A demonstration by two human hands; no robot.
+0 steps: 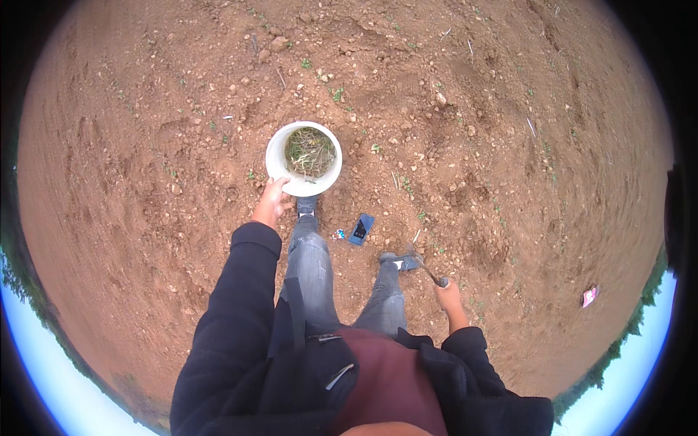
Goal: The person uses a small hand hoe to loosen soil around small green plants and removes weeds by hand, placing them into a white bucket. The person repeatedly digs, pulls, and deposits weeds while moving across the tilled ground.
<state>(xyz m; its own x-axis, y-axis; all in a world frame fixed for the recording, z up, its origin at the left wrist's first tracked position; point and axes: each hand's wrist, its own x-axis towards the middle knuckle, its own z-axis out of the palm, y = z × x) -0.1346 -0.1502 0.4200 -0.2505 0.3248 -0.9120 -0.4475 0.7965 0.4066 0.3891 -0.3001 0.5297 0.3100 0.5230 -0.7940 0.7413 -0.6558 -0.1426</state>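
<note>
My left hand [274, 199] grips the near rim of a white plastic bucket [275, 152]. Dry and green weeds or grass [310, 152] lie in its bottom. The bucket is in front of my left shoe [306, 205], partly hiding its toe. In my right hand [450, 296] is the dark handle of a slim hand tool [431, 271], its thin shaft pointing forward and left over my right shoe [401, 261]. The tool's far end is blurred, so its exact kind cannot be told.
Brown tilled soil [218, 180] with small stones and green seedlings [337, 94] surrounds me. Between my feet lie a dark blue mobile phone [361, 229] and a small colourful object [338, 234]. Far to the right is a pink wrapper or packet [589, 297].
</note>
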